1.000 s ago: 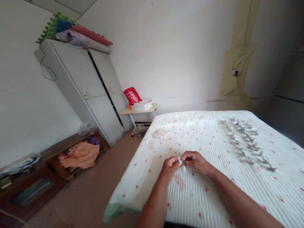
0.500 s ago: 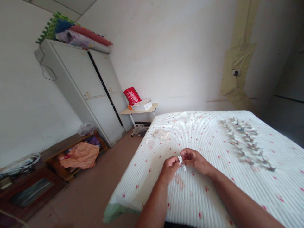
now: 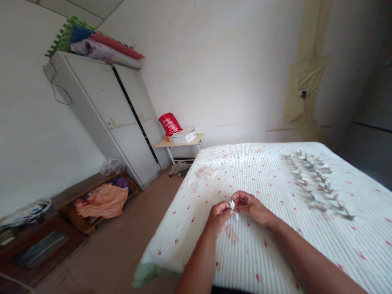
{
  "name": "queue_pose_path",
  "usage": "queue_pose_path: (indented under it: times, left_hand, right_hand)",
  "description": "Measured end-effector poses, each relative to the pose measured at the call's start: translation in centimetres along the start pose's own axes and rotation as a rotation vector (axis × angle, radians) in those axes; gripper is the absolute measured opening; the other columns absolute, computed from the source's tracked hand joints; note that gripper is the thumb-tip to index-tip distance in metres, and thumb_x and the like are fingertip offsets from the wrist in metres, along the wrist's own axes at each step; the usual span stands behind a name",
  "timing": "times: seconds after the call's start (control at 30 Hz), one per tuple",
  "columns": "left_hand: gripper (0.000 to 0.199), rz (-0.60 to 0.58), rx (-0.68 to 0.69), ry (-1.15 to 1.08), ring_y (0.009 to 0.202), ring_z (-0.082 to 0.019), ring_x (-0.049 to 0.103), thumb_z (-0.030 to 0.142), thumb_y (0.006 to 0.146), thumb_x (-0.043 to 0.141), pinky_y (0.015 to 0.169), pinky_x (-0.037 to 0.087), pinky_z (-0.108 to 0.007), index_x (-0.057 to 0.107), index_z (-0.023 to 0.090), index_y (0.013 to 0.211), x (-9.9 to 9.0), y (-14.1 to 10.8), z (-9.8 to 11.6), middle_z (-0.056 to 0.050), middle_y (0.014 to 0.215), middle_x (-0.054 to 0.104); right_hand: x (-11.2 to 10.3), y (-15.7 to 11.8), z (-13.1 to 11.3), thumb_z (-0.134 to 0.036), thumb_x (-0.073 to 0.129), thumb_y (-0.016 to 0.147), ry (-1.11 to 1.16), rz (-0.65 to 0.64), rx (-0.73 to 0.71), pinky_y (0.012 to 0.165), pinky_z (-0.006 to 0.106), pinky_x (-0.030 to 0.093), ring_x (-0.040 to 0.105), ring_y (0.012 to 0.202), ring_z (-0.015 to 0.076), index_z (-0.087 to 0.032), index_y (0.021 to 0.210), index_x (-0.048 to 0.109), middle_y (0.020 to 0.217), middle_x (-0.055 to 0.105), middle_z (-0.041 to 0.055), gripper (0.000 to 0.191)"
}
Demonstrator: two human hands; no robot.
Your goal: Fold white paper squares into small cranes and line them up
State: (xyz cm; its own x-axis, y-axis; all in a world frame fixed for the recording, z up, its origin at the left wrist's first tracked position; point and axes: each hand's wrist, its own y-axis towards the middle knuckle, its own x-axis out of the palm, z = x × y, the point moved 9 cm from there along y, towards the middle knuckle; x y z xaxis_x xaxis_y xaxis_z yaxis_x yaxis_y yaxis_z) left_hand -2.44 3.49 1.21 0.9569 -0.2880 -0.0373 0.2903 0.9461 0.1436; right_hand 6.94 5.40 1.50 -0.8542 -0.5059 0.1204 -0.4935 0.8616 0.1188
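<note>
Small white folded paper piece (image 3: 233, 205) pinched between left hand (image 3: 219, 216) and right hand (image 3: 249, 206), above ribbed, red-dotted bedspread (image 3: 275, 179).

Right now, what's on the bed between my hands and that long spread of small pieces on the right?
In the head view, only bare quilt lies between the hands, left hand and right hand, and the spread of small pieces.
</note>
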Motion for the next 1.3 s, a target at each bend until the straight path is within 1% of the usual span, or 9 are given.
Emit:
queue_pose_path:
  times: [0.27, 0.37, 0.43, 0.53, 0.67, 0.83, 1.0, 1.17, 1.3]
  left_hand:
    - [0.025, 0.060, -0.042, -0.010, 0.058, -0.009, 0.040, 0.037, 0.067, 0.060, 0.058, 0.031, -0.021, 0.053, 0.013, 0.065, -0.4, 0.1, -0.6, 0.002, 0.060, 0.046]
    - [0.024, 0.074, -0.040, -0.055, 0.062, -0.011, 0.045, 0.036, 0.068, 0.060, 0.063, 0.035, -0.022, 0.056, 0.012, 0.068, -0.5, 0.0, -0.6, 0.000, 0.063, 0.052]
    - [0.023, 0.072, -0.030, -0.082, 0.067, -0.012, 0.048, 0.034, 0.069, 0.059, 0.068, 0.037, -0.023, 0.058, 0.012, 0.071, -0.5, 0.0, -0.4, -0.002, 0.068, 0.056]
    - [0.022, 0.067, -0.034, -0.110, 0.070, -0.013, 0.051, 0.033, 0.070, 0.059, 0.070, 0.038, -0.024, 0.059, 0.011, 0.074, -0.4, 0.0, -0.4, -0.002, 0.070, 0.058]
    - [0.023, 0.082, -0.068, -0.079, 0.063, -0.011, 0.048, 0.035, 0.068, 0.059, 0.063, 0.036, -0.022, 0.056, 0.012, 0.069, -0.6, 0.0, -0.9, -0.001, 0.065, 0.055]
    - [0.021, 0.082, -0.056, -0.015, 0.058, -0.009, 0.041, 0.033, 0.068, 0.058, 0.057, 0.031, -0.020, 0.054, 0.013, 0.066, -0.6, 0.0, -1.1, 0.002, 0.059, 0.047]
    - [0.019, 0.094, -0.037, 0.027, 0.058, -0.009, 0.040, 0.032, 0.069, 0.056, 0.056, 0.030, -0.020, 0.054, 0.013, 0.067, -0.7, 0.1, -1.2, 0.002, 0.059, 0.047]
    - [0.021, 0.056, -0.040, -0.024, 0.061, -0.010, 0.043, 0.034, 0.068, 0.058, 0.060, 0.032, -0.021, 0.054, 0.013, 0.070, -0.3, 0.1, -1.0, 0.001, 0.063, 0.049]
    - [0.024, 0.053, -0.028, -0.030, 0.062, -0.010, 0.043, 0.036, 0.067, 0.059, 0.061, 0.033, -0.021, 0.052, 0.013, 0.069, -0.2, 0.0, -0.7, 0.001, 0.063, 0.048]
  right_hand:
    - [0.1, -0.1, -0.2, -0.027, 0.071, 0.059, 0.041, 0.016, 0.003, 0.056, 0.023, 0.037, 0.048, 0.059, 0.0087, -0.018, 0.082, 0.052, 0.068, 0.054, -0.0035, 0.031]
    - [-0.5, -0.1, -0.4, -0.031, 0.069, 0.062, 0.085, 0.044, 0.019, 0.058, 0.024, 0.039, 0.050, 0.059, 0.0093, -0.018, 0.085, 0.053, 0.069, 0.056, -0.0026, 0.032]
    - [-1.1, -0.2, -0.2, -0.033, 0.066, 0.066, 0.106, 0.072, 0.043, 0.061, 0.025, 0.041, 0.052, 0.062, 0.0100, -0.018, 0.089, 0.052, 0.075, 0.058, -0.0006, 0.031]
    - [-1.1, -0.2, 0.3, -0.032, 0.064, 0.067, 0.116, 0.048, 0.078, 0.063, 0.026, 0.042, 0.054, 0.067, 0.0110, -0.018, 0.094, 0.052, 0.082, 0.060, 0.0012, 0.032]
    - [-0.1, -0.1, 0.4, -0.027, 0.071, 0.060, 0.112, -0.007, 0.059, 0.060, 0.024, 0.040, 0.053, 0.064, 0.0108, -0.018, 0.093, 0.053, 0.075, 0.058, -0.0013, 0.039]
    - [0.3, 0.1, 0.4, -0.026, 0.072, 0.058, 0.117, 0.007, 0.034, 0.056, 0.023, 0.037, 0.050, 0.058, 0.0094, -0.018, 0.091, 0.054, 0.067, 0.056, -0.0036, 0.038]
    - [0.3, 0.0, 0.5, -0.024, 0.071, 0.059, 0.132, 0.015, 0.034, 0.056, 0.023, 0.036, 0.050, 0.057, 0.0093, -0.018, 0.086, 0.054, 0.066, 0.056, -0.0040, 0.032]
    - [0.4, -0.1, 0.2, -0.022, 0.070, 0.058, 0.157, 0.028, 0.046, 0.055, 0.022, 0.035, 0.048, 0.055, 0.0085, -0.018, 0.086, 0.054, 0.064, 0.056, -0.0046, 0.033]
    - [0.5, -0.2, 0.1, -0.023, 0.070, 0.057, 0.162, 0.033, 0.059, 0.055, 0.022, 0.035, 0.048, 0.055, 0.0085, -0.018, 0.085, 0.053, 0.064, 0.056, -0.0048, 0.033]
